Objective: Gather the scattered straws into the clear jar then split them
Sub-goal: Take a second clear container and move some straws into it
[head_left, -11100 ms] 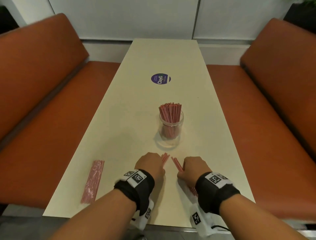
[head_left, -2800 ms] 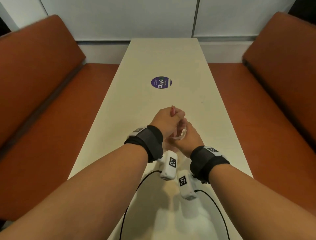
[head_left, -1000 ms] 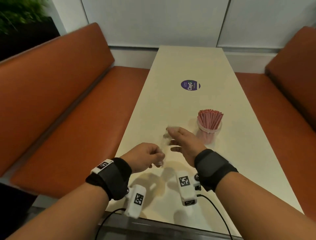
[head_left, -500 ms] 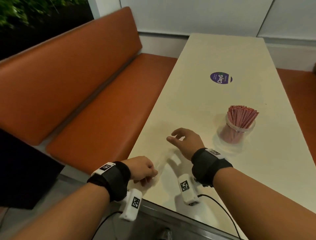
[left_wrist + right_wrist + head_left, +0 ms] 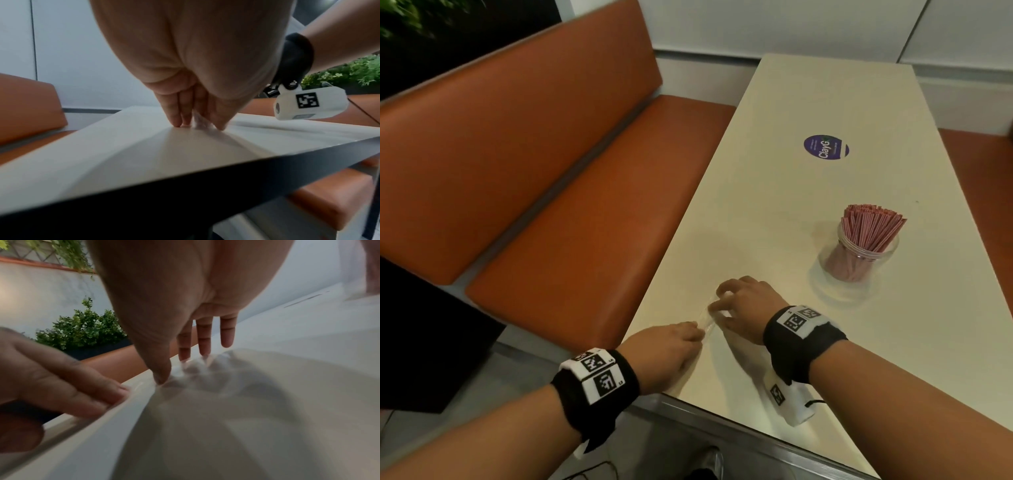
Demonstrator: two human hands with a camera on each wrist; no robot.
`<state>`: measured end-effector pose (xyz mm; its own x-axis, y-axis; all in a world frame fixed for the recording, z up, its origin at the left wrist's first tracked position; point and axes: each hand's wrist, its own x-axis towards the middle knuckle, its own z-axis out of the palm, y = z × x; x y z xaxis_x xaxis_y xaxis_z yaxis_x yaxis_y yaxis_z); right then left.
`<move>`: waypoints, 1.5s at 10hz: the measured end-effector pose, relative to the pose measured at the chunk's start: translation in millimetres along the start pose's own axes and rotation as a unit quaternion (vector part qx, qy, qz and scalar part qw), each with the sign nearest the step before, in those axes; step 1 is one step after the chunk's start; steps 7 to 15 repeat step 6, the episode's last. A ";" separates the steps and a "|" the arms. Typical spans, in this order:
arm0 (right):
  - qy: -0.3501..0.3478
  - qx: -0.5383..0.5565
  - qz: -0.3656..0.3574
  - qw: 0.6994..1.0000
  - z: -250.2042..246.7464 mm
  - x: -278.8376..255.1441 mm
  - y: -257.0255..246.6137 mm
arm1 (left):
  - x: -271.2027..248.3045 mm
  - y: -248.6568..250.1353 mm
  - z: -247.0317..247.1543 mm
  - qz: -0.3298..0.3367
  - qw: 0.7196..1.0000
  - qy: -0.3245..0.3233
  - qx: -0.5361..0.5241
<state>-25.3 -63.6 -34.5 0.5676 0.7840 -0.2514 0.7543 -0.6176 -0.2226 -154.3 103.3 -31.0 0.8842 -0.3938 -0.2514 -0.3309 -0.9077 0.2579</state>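
Observation:
The clear jar [image 5: 866, 255] stands on the cream table [image 5: 774, 212], packed with red-striped straws [image 5: 871, 224] that fan out of its mouth. Both hands are well left of it, at the table's near left corner. A thin clear plastic wrapper [image 5: 707, 318] lies there. My left hand [image 5: 690, 334] pinches its near end; the left wrist view shows thumb and fingers closed on the wrapper [image 5: 200, 121]. My right hand [image 5: 719, 301] rests straight fingertips and thumb on the wrapper's far part [image 5: 205, 369]. No loose straws are in view on the table.
An orange bench [image 5: 585, 222] runs along the table's left side, close to the hands. A purple round sticker [image 5: 826, 150] sits further up the table. The table's dark front edge [image 5: 205, 186] lies just under my left wrist. Green plants [image 5: 82, 331] stand behind the bench.
The straw bundle from the left side of the table now stands in the jar. My hands moved to the near left corner; the right hand came down onto the wrapper that the left hand holds.

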 end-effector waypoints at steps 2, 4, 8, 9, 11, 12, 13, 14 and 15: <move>-0.013 0.005 0.012 1.000 -0.1 -0.7 -2.3 | -3.0 2.4 6.0 0.002 0.999 0.032 0.014; -0.006 0.020 0.013 1.000 -10.3 -6.7 -2.2 | -4.0 10.4 -2.4 -0.013 0.998 0.058 0.025; 0.027 0.034 0.017 0.999 -26.3 -27.2 6.8 | -8.1 11.6 -11.7 -0.045 0.994 0.096 0.002; 0.027 0.034 0.017 0.999 -26.3 -27.2 6.8 | -8.1 11.6 -11.7 -0.045 0.994 0.096 0.002; 0.027 0.034 0.017 0.999 -26.3 -27.2 6.8 | -8.1 11.6 -11.7 -0.045 0.994 0.096 0.002; 0.027 0.034 0.017 0.999 -26.3 -27.2 6.8 | -8.1 11.6 -11.7 -0.045 0.994 0.096 0.002; 0.027 0.034 0.017 0.999 -26.3 -27.2 6.8 | -8.1 11.6 -11.7 -0.045 0.994 0.096 0.002; 0.027 0.034 0.017 0.999 -26.3 -27.2 6.8 | -8.1 11.6 -11.7 -0.045 0.994 0.096 0.002; 0.027 0.034 0.017 0.999 -26.3 -27.2 6.8 | -8.1 11.6 -11.7 -0.045 0.994 0.096 0.002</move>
